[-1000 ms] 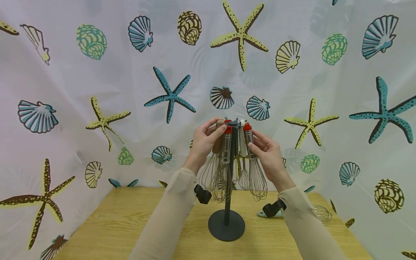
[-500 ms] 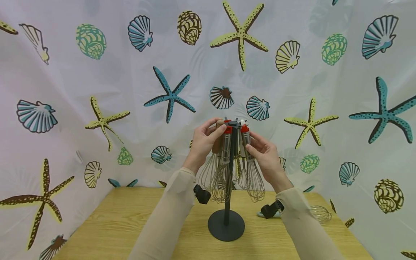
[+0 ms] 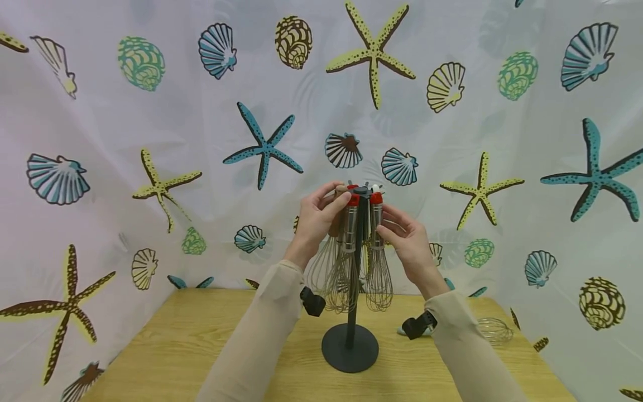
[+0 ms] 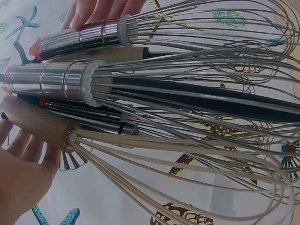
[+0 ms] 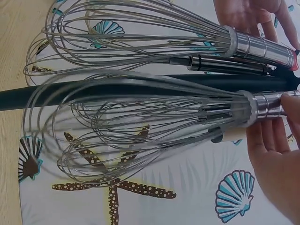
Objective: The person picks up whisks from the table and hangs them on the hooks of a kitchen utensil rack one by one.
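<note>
A dark stand (image 3: 350,347) with a round base bears several hanging whisks around its top. My left hand (image 3: 316,218) holds the wooden-handled whisk (image 4: 40,119) near its top, fingers behind the handle. The left thumb reaches over to the red end of a metal-handled whisk (image 4: 51,79). My right hand (image 3: 409,240) pinches a second metal-handled, red-ended whisk (image 5: 265,105), thumb in front and fingers behind. Its wires hang straight down close beside the post. Other whisks hang behind these, partly hidden.
Another whisk (image 3: 494,330) lies on the wooden table (image 3: 211,346) at the right, its middle hidden by my right forearm and wrist camera. A white curtain (image 3: 301,72) printed with shells and starfish encloses the back and sides.
My right hand has brought its metal-handled whisk left toward the post, and the whisk has swung from tilted to upright. The left hand stays in place.
</note>
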A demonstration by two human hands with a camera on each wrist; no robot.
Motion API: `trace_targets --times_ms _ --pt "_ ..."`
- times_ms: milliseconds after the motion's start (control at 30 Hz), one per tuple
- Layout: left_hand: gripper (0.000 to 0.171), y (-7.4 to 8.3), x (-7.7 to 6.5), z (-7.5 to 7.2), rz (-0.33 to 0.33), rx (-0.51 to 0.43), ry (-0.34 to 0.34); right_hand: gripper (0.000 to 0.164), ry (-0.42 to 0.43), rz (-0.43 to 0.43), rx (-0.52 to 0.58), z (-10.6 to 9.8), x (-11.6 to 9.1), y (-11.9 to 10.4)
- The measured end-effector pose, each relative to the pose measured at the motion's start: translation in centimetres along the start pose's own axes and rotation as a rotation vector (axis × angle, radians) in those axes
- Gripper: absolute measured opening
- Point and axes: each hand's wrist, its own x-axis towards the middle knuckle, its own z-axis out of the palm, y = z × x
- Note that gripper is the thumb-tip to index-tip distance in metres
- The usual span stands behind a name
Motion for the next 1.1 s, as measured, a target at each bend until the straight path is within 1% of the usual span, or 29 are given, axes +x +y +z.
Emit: trace_targets --times_ms 167,400,600,700,867,1100 --pt "0.040 -0.2 -0.1 0.4 0.030 0.043 0.004 0.049 0.001 -0.017 -0.009 -0.2 -0.1 0.2" --pt "0.042 -0.4 -0.1 0.3 0.031 0.079 0.013 0.044 0.005 -0.058 -0.033 -0.7 -0.5 1.3" --pt "0.044 -0.1 -0.1 0.3 0.047 0.098 0.024 0.041 0.013 -0.025 -0.108 -1.1 -1.1 3.0" --pt "0.045 0.0 -0.1 0.5 0.050 0.095 0.032 0.039 0.019 -0.006 -0.125 -1.3 -1.4 3.9" --pt "0.042 -0.2 -0.2 0.8 0.055 0.096 0.057 0.040 0.021 0.020 -0.116 -1.8 -1.9 5.1" --pt "0.037 -0.5 -0.1 1.0 0.068 0.085 0.069 0.036 0.021 0.022 -0.089 -2.9 -2.6 6.3"
